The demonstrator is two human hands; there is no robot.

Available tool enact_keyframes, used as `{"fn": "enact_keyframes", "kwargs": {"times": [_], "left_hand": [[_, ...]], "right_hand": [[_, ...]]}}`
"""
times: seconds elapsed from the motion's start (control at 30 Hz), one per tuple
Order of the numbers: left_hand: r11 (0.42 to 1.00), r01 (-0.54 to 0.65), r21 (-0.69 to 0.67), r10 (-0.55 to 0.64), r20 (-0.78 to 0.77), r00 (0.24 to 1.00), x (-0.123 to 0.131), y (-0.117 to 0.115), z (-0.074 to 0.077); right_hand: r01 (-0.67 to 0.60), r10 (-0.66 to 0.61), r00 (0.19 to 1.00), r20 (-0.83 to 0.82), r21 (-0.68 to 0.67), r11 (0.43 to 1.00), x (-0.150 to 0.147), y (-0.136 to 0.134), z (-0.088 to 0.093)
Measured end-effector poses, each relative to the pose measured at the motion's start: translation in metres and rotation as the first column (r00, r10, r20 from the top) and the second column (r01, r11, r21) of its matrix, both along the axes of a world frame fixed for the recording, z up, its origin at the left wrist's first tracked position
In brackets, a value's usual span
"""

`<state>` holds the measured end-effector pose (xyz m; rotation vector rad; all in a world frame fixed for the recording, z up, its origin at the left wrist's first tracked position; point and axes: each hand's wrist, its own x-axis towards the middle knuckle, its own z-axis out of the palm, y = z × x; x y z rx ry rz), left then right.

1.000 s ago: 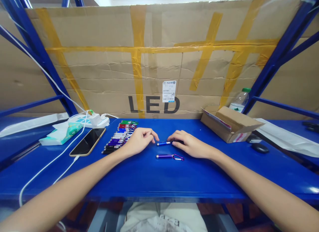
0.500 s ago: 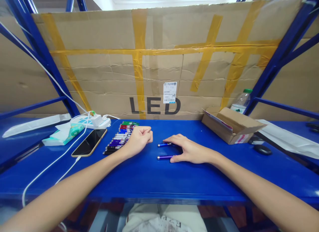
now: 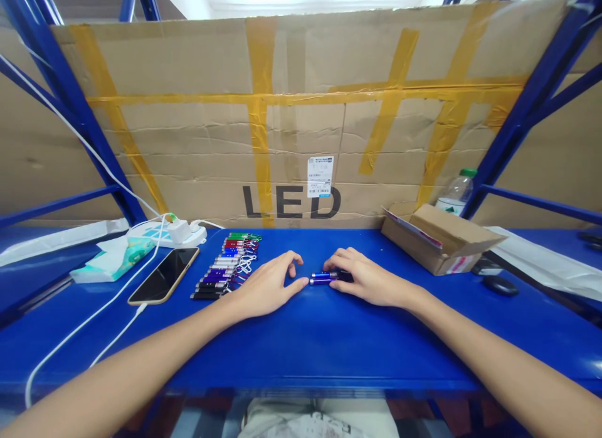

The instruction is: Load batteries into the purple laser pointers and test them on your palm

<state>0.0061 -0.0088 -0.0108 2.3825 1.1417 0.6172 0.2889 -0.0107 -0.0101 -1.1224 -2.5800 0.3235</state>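
Two slim metal tubes, one blue and one purple, that look like keychain flashlights (image 3: 322,278) lie side by side on the blue table (image 3: 324,344). My right hand (image 3: 362,277) closes on their right ends between thumb and fingers, hiding those ends. At their left ends is the thumb tip of my left hand (image 3: 270,284); I cannot tell whether it touches them. The left hand's fingers are curved and apart, with nothing held. Left of it, a row of similar flashlights (image 3: 223,270) in green, red, blue, silver, purple and black lies with cords and rings pointing right.
At left are a phone (image 3: 165,275) on a white cable, a tissue pack (image 3: 115,259) and a power strip (image 3: 188,235). An open cardboard box (image 3: 435,240), a bottle (image 3: 456,193) and a black mouse (image 3: 500,285) stand at right. A large taped cardboard sheet (image 3: 207,149) closes off the back.
The two flashlights, apart before, now lie together, with my right hand's thumb and fingers drawn closer. My left hand has gone from a fist to open and moved right toward them.
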Motion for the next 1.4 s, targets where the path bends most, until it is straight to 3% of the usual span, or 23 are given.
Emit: {"fn": "enact_keyframes", "kwargs": {"times": [0.27, 0.43, 0.5, 0.63, 0.73, 0.87, 1.07, 1.23, 1.4], "left_hand": [[1.000, 0.019, -0.011, -0.018, 0.081, 0.997, 0.000, 0.003, -0.008], [0.997, 0.022, -0.077, 0.002, 0.292, 0.956, 0.005, 0.004, -0.008], [0.991, 0.022, -0.135, 0.044, 0.466, 0.883, 0.007, 0.005, -0.004], [0.956, 0.118, -0.270, 0.138, 0.762, 0.633, 0.008, 0.010, 0.005], [0.921, 0.181, -0.345, 0.210, 0.830, 0.517, 0.005, 0.015, 0.006], [0.904, 0.200, -0.377, 0.259, 0.857, 0.446, 0.001, 0.021, 0.003], [0.853, 0.276, -0.442, 0.320, 0.862, 0.392, -0.001, 0.021, 0.009], [0.746, 0.456, -0.486, 0.357, 0.869, 0.342, -0.001, 0.018, 0.014], [0.760, 0.451, -0.468, 0.263, 0.855, 0.446, -0.002, 0.018, 0.012]], "right_hand": [[-0.066, 0.067, 0.997, -0.039, 0.020, 0.998, -0.011, -0.008, -0.005], [-0.008, 0.013, 0.985, -0.175, 0.034, 0.999, -0.013, -0.008, -0.007], [0.053, -0.056, 0.940, -0.336, -0.019, 0.998, -0.013, -0.005, -0.006], [0.112, -0.118, 0.836, -0.535, -0.043, 0.993, -0.010, 0.003, -0.005], [0.159, -0.143, 0.822, -0.552, -0.018, 0.987, -0.005, 0.008, -0.005], [0.120, -0.192, 0.814, -0.549, -0.163, 0.979, -0.004, 0.007, -0.004], [0.127, -0.157, 0.862, -0.482, -0.095, 0.987, -0.007, 0.000, 0.002], [0.076, -0.125, 0.913, -0.389, -0.138, 0.988, -0.009, -0.004, 0.004], [0.030, -0.062, 0.943, -0.326, -0.101, 0.994, -0.014, -0.014, 0.007]]}}
